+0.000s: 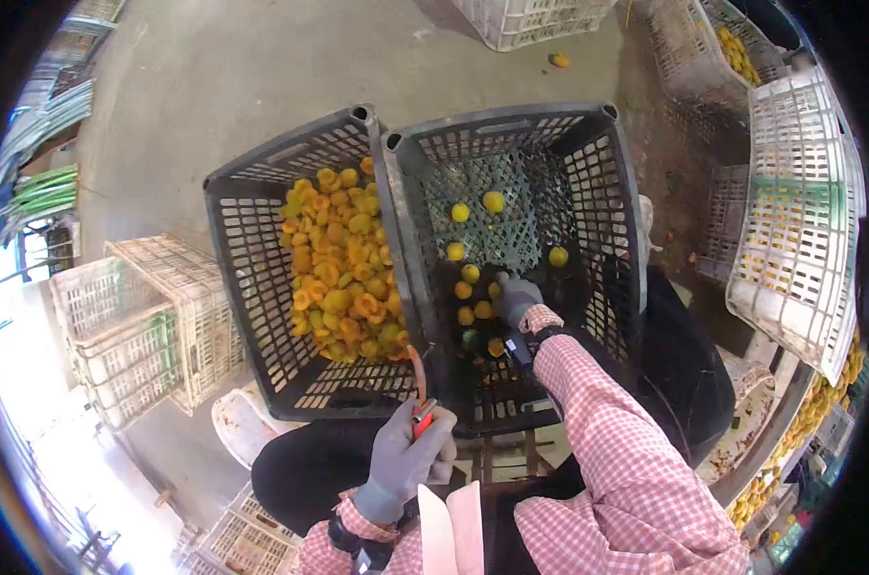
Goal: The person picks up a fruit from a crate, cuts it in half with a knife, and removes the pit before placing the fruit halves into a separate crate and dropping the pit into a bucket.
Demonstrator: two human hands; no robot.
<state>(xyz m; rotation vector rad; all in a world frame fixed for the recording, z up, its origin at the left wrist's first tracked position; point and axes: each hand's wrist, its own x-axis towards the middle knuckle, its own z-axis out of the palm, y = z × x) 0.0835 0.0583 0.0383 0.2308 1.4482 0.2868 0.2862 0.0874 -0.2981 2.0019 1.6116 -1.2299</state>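
Observation:
My left hand (410,448), in a grey glove, is closed around a red-handled knife (422,422) with a curved, brownish blade pointing up over the left crate's near corner. That black crate (276,359) holds a heap of split apricots (343,259), yellow to orange. My right hand (518,295), also gloved, reaches down into the right black crate (631,230), where several whole apricots (493,201) lie scattered on the bottom. Beside its fingertips sits a partly covered apricot (495,290). My right fingers are mostly hidden, so their grip does not show.
White crates (118,335) stand at the left. More white crates, including a tall one (794,220), line the right side, some with yellow fruit. Another white crate (530,24) stands ahead, near a loose fruit (559,59) on the concrete floor (204,105). Both black crates stand against my knees.

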